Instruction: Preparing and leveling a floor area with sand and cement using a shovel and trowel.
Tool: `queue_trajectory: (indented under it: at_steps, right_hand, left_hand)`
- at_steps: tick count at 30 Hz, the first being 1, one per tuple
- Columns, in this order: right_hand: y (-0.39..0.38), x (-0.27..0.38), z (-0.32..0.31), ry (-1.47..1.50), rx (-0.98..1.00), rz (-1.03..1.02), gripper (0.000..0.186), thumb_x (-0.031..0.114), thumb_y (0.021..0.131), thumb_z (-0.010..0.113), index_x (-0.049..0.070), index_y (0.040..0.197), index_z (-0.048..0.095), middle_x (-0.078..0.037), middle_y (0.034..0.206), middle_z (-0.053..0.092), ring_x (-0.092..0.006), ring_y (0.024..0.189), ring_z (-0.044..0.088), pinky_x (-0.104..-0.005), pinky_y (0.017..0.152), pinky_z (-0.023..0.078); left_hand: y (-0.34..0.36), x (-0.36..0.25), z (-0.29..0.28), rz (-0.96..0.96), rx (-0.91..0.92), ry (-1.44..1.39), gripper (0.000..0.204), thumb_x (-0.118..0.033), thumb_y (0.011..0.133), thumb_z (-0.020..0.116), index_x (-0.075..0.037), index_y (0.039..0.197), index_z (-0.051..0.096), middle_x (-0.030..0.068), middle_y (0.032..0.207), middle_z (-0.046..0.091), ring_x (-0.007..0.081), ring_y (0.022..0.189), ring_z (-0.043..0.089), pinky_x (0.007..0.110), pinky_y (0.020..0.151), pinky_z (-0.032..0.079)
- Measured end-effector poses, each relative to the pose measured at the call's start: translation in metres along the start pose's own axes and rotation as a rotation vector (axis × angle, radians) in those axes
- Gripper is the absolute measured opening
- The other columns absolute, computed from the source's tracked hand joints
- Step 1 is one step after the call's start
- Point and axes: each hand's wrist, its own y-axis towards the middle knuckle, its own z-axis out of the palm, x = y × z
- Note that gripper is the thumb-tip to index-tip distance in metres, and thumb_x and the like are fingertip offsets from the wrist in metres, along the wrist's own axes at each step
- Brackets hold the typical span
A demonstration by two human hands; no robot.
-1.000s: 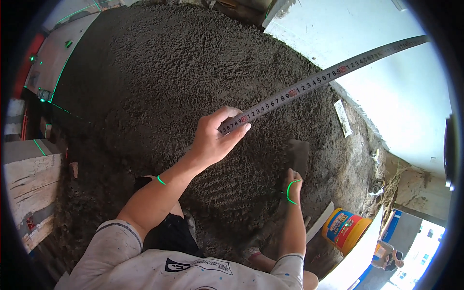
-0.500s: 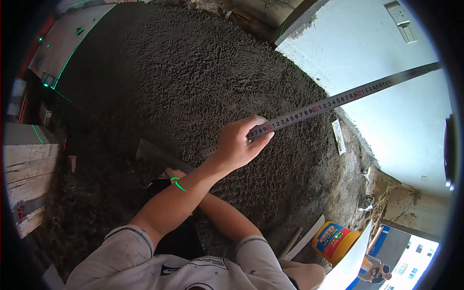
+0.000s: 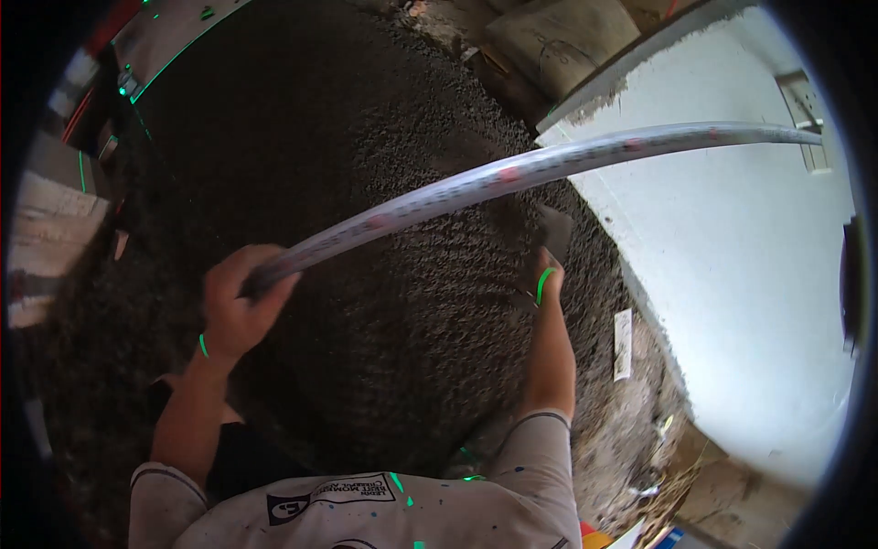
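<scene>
My left hand (image 3: 242, 306) is closed around one end of a long silver tape measure blade (image 3: 439, 194). The blade arcs up and to the right across the view, blurred, and its far end overlaps the white wall. My right hand (image 3: 550, 265) reaches forward with its fingers wrapped at a grey trowel (image 3: 556, 229); the handle is hidden in the grip. The trowel is over the rough dark wet mortar (image 3: 457, 311), close to the wall's foot. I cannot tell whether it touches the mortar.
A white wall (image 3: 695, 274) with sockets stands at the right. A pale strip (image 3: 623, 344) lies near its base. At the far left are a laser level (image 3: 126, 82) casting green lines and a block-like pale structure (image 3: 55, 220). A slab (image 3: 558, 46) leans at the back.
My left hand has swung left with the tape measure blade, which now bows. My right hand has carried the trowel from the left, under my left arm, to the right near the wall.
</scene>
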Motion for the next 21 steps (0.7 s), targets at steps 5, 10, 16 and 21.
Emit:
queue_trajectory:
  at_steps: [5,10,16,21]
  right_hand:
    - [-0.014,0.062,-0.028,-1.152,-0.008,-0.152,0.050,0.046,0.102,0.058,0.000,0.094,0.075,-0.010,0.083,0.075,-0.0268,0.077,0.070,-0.0448,0.076,0.055]
    - [0.021,0.145,0.019,-0.794,0.267,0.101,0.053,0.047,0.101,0.057,0.001,0.079,0.067,-0.018,0.070,0.068,-0.0299,0.060,0.068,-0.0454,0.056,0.051]
    - [-0.173,-0.030,-0.037,-0.651,0.699,0.141,0.013,0.019,0.101,0.059,0.014,0.089,0.064,-0.003,0.080,0.063,-0.0136,0.074,0.063,-0.0328,0.055,0.047]
    - [-0.195,0.078,-0.065,-0.728,0.814,0.719,0.025,0.027,0.103,0.059,0.007,0.087,0.063,-0.004,0.067,0.060,-0.0210,0.052,0.058,-0.0389,0.047,0.045]
  left_hand:
    - [-0.033,-0.063,-0.024,-0.115,-0.066,0.296,0.020,-0.005,0.082,0.077,-0.002,0.100,0.069,0.0090,0.084,0.069,0.0184,0.066,0.063,0.029,0.060,0.047]
    - [-0.047,-0.114,-0.001,-0.160,-0.186,0.545,0.024,-0.009,0.077,0.076,-0.003,0.100,0.068,0.0085,0.081,0.066,0.0221,0.066,0.061,0.032,0.062,0.047]
    - [-0.093,-0.133,0.010,-0.370,-0.162,0.535,0.019,-0.010,0.080,0.075,-0.003,0.096,0.067,0.0088,0.075,0.063,0.0218,0.065,0.059,0.032,0.062,0.046]
    - [-0.152,-0.143,-0.006,-0.461,-0.269,0.659,0.010,-0.006,0.087,0.072,-0.002,0.089,0.063,0.0062,0.072,0.056,0.0133,0.064,0.051,0.029,0.060,0.041]
